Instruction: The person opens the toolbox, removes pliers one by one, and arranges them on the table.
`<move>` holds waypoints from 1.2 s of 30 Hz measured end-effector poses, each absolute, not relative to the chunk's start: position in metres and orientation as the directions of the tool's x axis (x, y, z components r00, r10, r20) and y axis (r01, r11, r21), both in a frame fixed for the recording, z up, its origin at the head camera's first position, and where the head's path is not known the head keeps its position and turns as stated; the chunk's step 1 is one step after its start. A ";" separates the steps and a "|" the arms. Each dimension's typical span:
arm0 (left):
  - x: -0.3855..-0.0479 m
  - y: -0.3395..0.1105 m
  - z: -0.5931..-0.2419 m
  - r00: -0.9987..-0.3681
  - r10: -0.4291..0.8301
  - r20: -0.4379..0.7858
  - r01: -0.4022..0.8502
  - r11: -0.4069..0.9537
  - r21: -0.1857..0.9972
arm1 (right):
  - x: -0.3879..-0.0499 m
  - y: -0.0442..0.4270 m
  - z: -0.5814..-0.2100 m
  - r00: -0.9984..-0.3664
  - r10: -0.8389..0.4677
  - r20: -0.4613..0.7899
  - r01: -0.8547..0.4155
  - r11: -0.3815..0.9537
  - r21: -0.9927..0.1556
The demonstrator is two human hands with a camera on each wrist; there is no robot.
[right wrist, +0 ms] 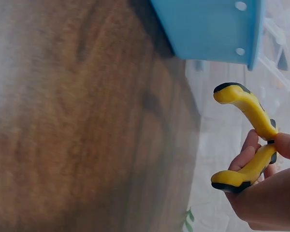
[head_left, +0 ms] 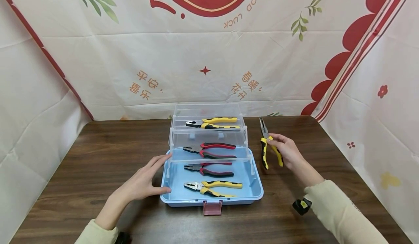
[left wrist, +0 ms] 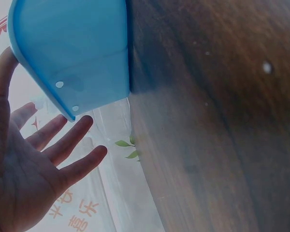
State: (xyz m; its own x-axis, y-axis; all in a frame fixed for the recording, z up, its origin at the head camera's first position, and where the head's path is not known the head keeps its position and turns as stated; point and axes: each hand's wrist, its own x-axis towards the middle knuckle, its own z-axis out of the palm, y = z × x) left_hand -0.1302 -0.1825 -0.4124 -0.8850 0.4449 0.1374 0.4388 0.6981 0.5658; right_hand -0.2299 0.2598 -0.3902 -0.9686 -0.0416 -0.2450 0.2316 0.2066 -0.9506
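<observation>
My right hand (head_left: 289, 152) pinches yellow-and-black needle-nose pliers (head_left: 264, 129) near the pivot, beside the toolbox's right side. Their jaws point away from me; in the right wrist view the pliers' handles (right wrist: 253, 111) are spread. My left hand (head_left: 139, 184) rests against the left rim of the blue toolbox (head_left: 183, 202), thumb apart from the fingers, which look fairly straight in the left wrist view. Inside the base lie yellow-handled pliers (head_left: 222, 184) and red-and-black pliers (head_left: 216, 172). Other red-and-black pliers (head_left: 218, 145) and yellow pliers (head_left: 220, 120) lie on the clear tiers.
Clear plastic trays (head_left: 178, 136) stand raised at the back of the toolbox. A reddish latch (head_left: 212, 208) hangs at its front. The brown wooden table (head_left: 108, 156) extends on both sides, with a printed white cloth (head_left: 183, 55) behind it.
</observation>
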 end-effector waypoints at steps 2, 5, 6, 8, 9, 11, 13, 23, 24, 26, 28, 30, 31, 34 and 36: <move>-0.130 -0.183 -0.412 -0.884 0.445 0.140 0.441 0.697 0.565 | -0.230 0.259 -0.395 -0.965 -0.046 -0.260 0.244 0.221 -0.944; -0.130 -0.182 -0.412 -0.884 0.446 0.143 0.442 0.695 0.567 | -0.229 0.259 -0.401 -0.960 -0.042 -0.278 0.260 0.244 -0.934; -0.130 -0.182 -0.412 -0.883 0.447 0.143 0.443 0.694 0.568 | -0.228 0.259 -0.403 -0.958 -0.039 -0.284 0.266 0.251 -0.931; -0.130 -0.182 -0.412 -0.883 0.448 0.143 0.443 0.691 0.571 | -0.227 0.258 -0.407 -0.955 -0.035 -0.295 0.277 0.259 -0.925; -0.130 -0.182 -0.412 -0.882 0.449 0.143 0.444 0.690 0.572 | -0.227 0.258 -0.409 -0.953 -0.033 -0.300 0.282 0.262 -0.923; -0.130 -0.183 -0.412 -0.881 0.451 0.144 0.446 0.688 0.573 | -0.226 0.257 -0.412 -0.950 -0.031 -0.310 0.291 0.267 -0.919; -0.130 -0.183 -0.412 -0.880 0.451 0.146 0.447 0.686 0.574 | -0.226 0.256 -0.415 -0.948 -0.029 -0.316 0.296 0.278 -0.914; -0.130 -0.183 -0.412 -0.878 0.454 0.152 0.453 0.686 0.570 | -0.222 0.254 -0.426 -0.943 -0.023 -0.333 0.309 0.317 -0.897; -0.130 -0.183 -0.412 -0.878 0.453 0.152 0.453 0.686 0.569 | -0.222 0.254 -0.426 -0.941 -0.018 -0.337 0.314 0.318 -0.894; -0.131 -0.183 -0.412 -0.878 0.453 0.151 0.452 0.687 0.568 | -0.222 0.254 -0.428 -0.940 -0.014 -0.340 0.318 0.320 -0.892; -0.131 -0.183 -0.411 -0.879 0.452 0.150 0.451 0.689 0.567 | -0.222 0.254 -0.429 -0.941 -0.012 -0.340 0.318 0.324 -0.891; -0.130 -0.183 -0.411 -0.879 0.452 0.150 0.451 0.689 0.568 | -0.222 0.255 -0.431 -0.941 -0.012 -0.337 0.314 0.330 -0.890; -0.130 -0.183 -0.411 -0.879 0.452 0.150 0.451 0.689 0.568 | -0.223 0.255 -0.432 -0.943 -0.013 -0.334 0.311 0.332 -0.891; -0.130 -0.182 -0.411 -0.880 0.451 0.149 0.449 0.690 0.567 | -0.223 0.256 -0.434 -0.943 -0.008 -0.332 0.310 0.335 -0.890; -0.130 -0.182 -0.411 -0.880 0.450 0.149 0.449 0.689 0.569 | -0.223 0.256 -0.435 -0.945 -0.012 -0.326 0.302 0.343 -0.889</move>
